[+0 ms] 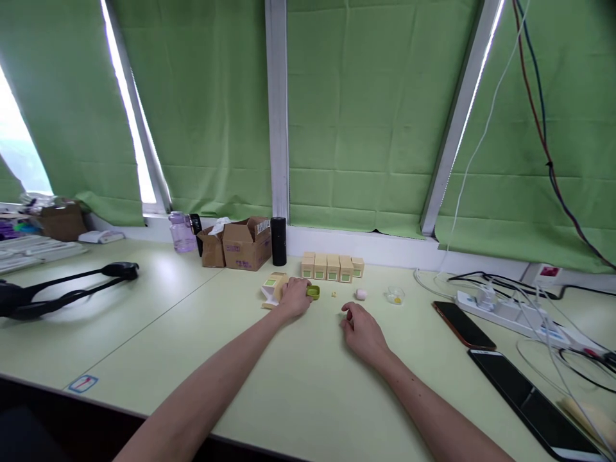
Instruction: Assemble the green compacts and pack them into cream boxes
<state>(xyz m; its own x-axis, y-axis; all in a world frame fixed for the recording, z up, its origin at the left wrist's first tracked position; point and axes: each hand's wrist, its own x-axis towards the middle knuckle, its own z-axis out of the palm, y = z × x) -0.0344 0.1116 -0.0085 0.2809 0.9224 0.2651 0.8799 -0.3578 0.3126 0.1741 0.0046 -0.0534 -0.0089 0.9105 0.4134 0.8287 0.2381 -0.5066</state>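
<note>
My left hand (pixel 294 299) rests on the pale green table (pixel 202 340), fingers curled around a small green case (pixel 313 292), beside an opened small beige box (pixel 274 287). My right hand (pixel 362 330) lies on the table a little to the right, fingers loosely curled, nothing visible in it. A tiny yellow piece (pixel 333 294), a pink earbud-like case (pixel 360 294) and a clear plastic piece with something yellow inside (pixel 395 296) lie beyond it. A row of several small beige boxes (pixel 332 267) stands behind.
Two brown cartons (pixel 238 244), a black cylinder (pixel 278 241) and a purple bottle (pixel 181 232) stand at the back left. A black headset strap (pixel 72 285) lies at left. Two phones (pixel 463 324), a power strip (pixel 505 311) and cables are at right.
</note>
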